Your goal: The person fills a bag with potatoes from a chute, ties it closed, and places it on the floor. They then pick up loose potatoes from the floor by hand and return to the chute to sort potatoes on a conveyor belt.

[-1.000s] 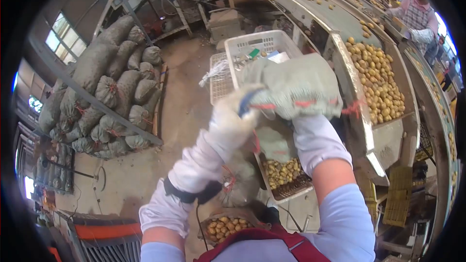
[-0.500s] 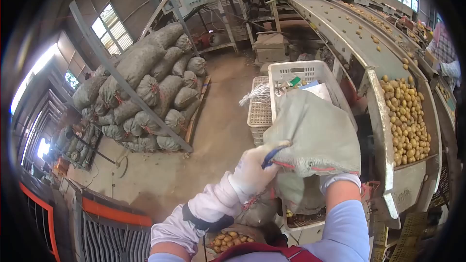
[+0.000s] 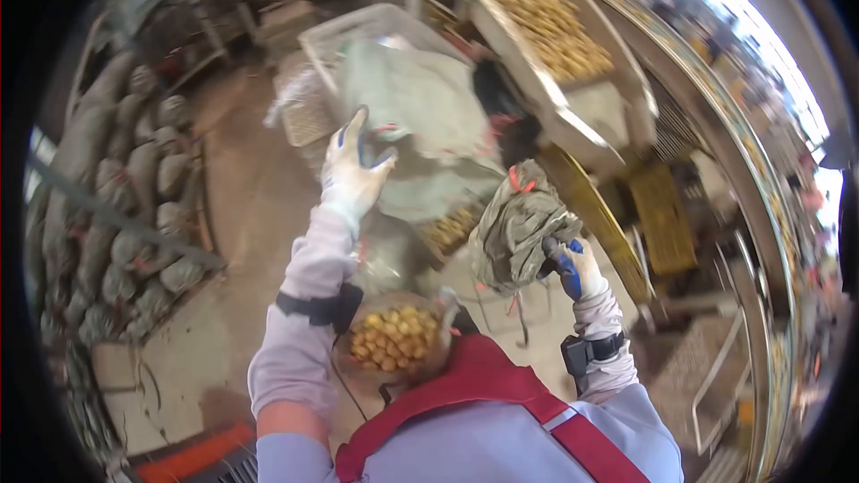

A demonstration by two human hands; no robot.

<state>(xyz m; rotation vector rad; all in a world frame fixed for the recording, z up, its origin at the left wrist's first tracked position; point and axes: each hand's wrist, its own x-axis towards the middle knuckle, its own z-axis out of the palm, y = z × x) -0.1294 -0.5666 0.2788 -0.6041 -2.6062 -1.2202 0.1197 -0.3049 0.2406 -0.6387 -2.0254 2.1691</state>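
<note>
Brown floor (image 3: 237, 134) was seen around 10 o'clock, with stacked sacks (image 3: 143, 170) lined up at 9 o'clock and a metal chute (image 3: 523, 58) full of potatoes (image 3: 555, 31) at 1 o'clock. The view had been swung round, and it was blurred towards the edges.

The main change was found at the hands. The rim of the pale sack (image 3: 412, 85), pinched a moment earlier by the left hand (image 3: 353, 165), had been let go. At 10 o'clock that hand was held up with thumb and fingers spread in a wide curve, nothing gripped, beside the red-marked edge of the cloth. The pale sack was left draped over the white crate (image 3: 315, 46) towards 12 o'clock.

The right hand (image 3: 577, 266), hidden under the pale cloth before, had been brought out to 4 o'clock. Its fingers were curled in on the gathered cloth of a crumpled sack (image 3: 514, 228), which was held bunched and clear of the crate, with a red tie (image 3: 522, 181) near its top. Where it had been taken from could not be told.

With that, two sacks were kept apart: one laid down, one carried. Potatoes were also seen in an open sack (image 3: 391, 340) between 6 and 7 o'clock.
</note>
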